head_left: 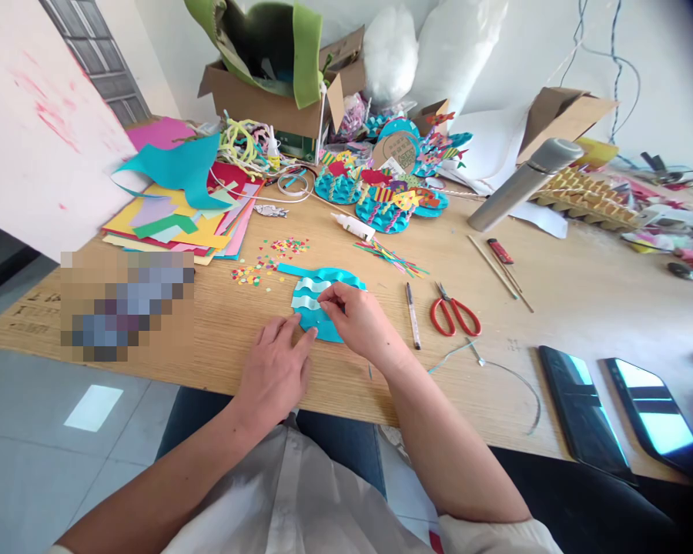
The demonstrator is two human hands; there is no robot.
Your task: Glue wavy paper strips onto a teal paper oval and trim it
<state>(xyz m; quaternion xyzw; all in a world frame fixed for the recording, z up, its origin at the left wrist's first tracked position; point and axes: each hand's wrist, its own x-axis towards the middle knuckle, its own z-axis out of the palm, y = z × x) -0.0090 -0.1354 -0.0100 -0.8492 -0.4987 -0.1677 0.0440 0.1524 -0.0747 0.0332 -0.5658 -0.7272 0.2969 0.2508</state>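
Observation:
A round blue paper or felt piece lies on the table before me, with pale wavy strips across it and a wavy blue strip along its top. My left hand rests open at its lower left edge, fingers spread and fingertips touching the rim. Over the right part of the disc is my right hand, thumb and forefinger pinched together near the end of the lower pale strip. Whatever sits between those fingertips is too small to make out. A straight blue strip sticks out at the upper left.
Colourful confetti pieces lie behind the disc. To the right are a pen, red-handled scissors and two phones. Further back stand a glue bottle, finished-looking blue crafts, stacked coloured sheets and a grey flask.

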